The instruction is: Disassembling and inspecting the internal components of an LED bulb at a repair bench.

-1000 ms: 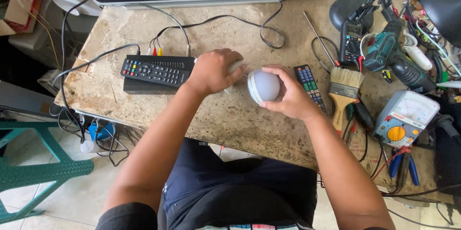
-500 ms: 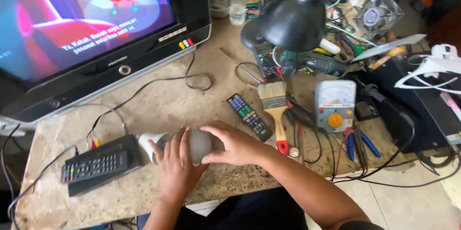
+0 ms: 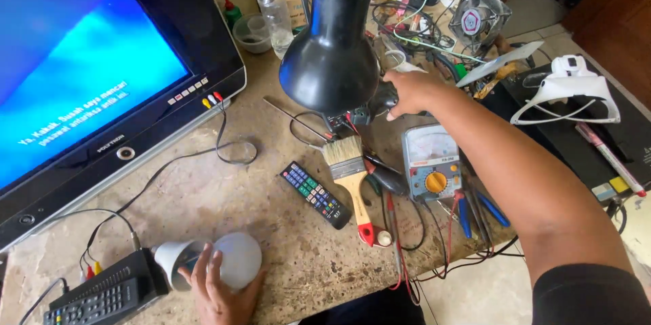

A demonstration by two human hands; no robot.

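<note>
Speckled grey-brown stone makes up the tabletop (image 3: 224, 203) in front of me. My left hand (image 3: 218, 291) rests at its near edge, fingers curled loosely around a white, round-domed light bulb with a white plastic base (image 3: 215, 262) lying on its side; the bulb touches the stone, just beside a black set-top box with a black remote control on top (image 3: 102, 294). My right hand (image 3: 412, 91) is stretched well away across the tabletop, fingers closed around something dark beside the black metal desk lamp shade (image 3: 332, 47), though I cannot tell exactly what it grips because the shade hides part of it. Between my hands lie a slim black remote with coloured buttons (image 3: 316, 194), a wooden-handled paintbrush with pale bristles (image 3: 349, 179) and a grey analogue multimeter with a yellow dial (image 3: 428, 162). A large black-framed television with a blue screen (image 3: 88, 74) stands at the left, cables trailing from it over the stone.
</note>
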